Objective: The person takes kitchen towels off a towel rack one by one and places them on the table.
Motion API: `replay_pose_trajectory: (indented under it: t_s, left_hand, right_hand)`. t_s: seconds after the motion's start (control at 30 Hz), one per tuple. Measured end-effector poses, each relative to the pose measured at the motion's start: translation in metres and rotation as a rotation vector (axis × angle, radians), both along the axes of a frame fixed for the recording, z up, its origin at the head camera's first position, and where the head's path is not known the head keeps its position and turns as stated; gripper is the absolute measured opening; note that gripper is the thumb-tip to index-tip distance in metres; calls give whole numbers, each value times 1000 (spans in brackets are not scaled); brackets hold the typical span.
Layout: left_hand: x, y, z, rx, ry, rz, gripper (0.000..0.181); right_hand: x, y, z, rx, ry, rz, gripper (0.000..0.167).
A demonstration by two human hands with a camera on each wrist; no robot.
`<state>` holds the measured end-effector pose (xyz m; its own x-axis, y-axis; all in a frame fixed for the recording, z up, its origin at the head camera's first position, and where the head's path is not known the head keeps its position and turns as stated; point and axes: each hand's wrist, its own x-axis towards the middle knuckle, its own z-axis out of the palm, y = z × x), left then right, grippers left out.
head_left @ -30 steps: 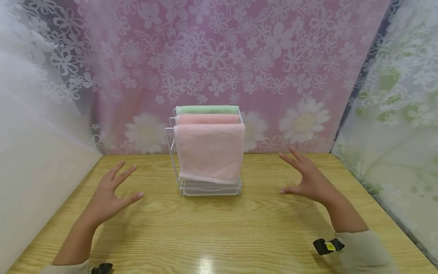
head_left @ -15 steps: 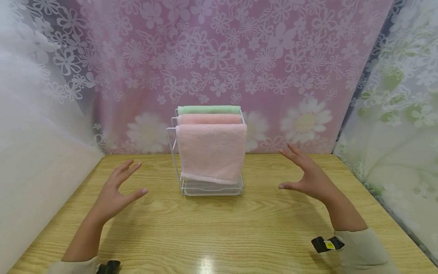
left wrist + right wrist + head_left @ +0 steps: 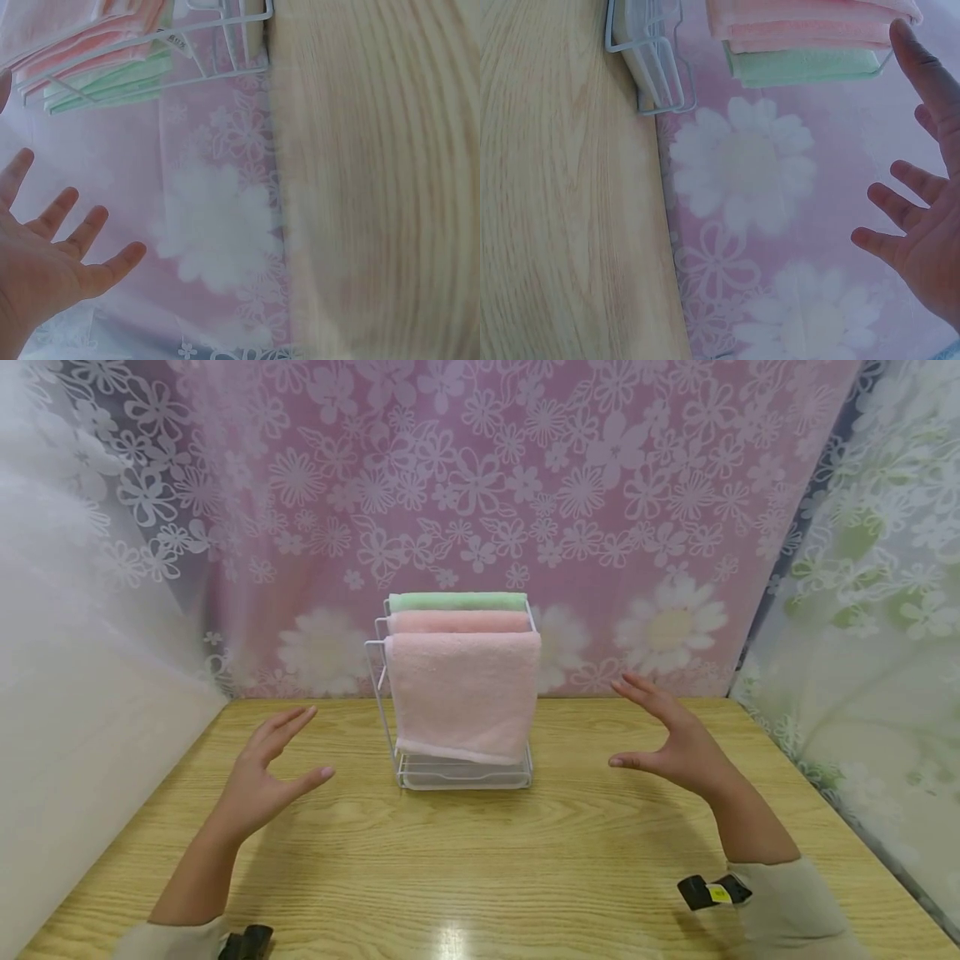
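A white wire towel rack (image 3: 380, 693) stands upright toward the back of the table, with a shallow tray (image 3: 465, 778) at its base. Over its front bar hangs a pale pink towel (image 3: 463, 697); behind it are a second pink towel (image 3: 459, 622) and a green towel (image 3: 457, 602) at the rear. My left hand (image 3: 258, 781) is held to the left of the rack, fingers extended and thumb apart, touching nothing. On the other side, my right hand (image 3: 678, 747) is spread the same way, its palm facing the rack across a gap. Both wrist views show bare palms.
The rack stands on a wood-grain table (image 3: 480, 868). A pink floral curtain (image 3: 480, 485) hangs behind the table's back edge. White sheeting (image 3: 90, 635) borders the left side, and a green-and-white floral curtain (image 3: 870, 652) the right.
My left hand has moved a little to the right, nearer the rack, and its fingers have drawn closer together. My right hand has barely shifted. The rack and towels stay in place.
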<state>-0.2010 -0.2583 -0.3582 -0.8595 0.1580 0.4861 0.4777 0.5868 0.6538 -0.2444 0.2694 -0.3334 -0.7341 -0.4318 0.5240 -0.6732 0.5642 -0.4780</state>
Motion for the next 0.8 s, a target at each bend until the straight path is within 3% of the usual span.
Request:
replay_pose_trajectory:
  t_s: [0.2, 0.53, 0.8]
  left_hand:
    - [-4, 5, 2, 29, 12, -12, 76]
    - [-6, 14, 4, 58, 30, -65, 71]
    - [-9, 19, 10, 84, 13, -45, 62]
  right_hand:
    - [1, -4, 8, -24, -26, 13, 96]
    - [0, -9, 17, -42, 0, 61, 98]
    - [1, -16, 24, -41, 39, 76, 95]
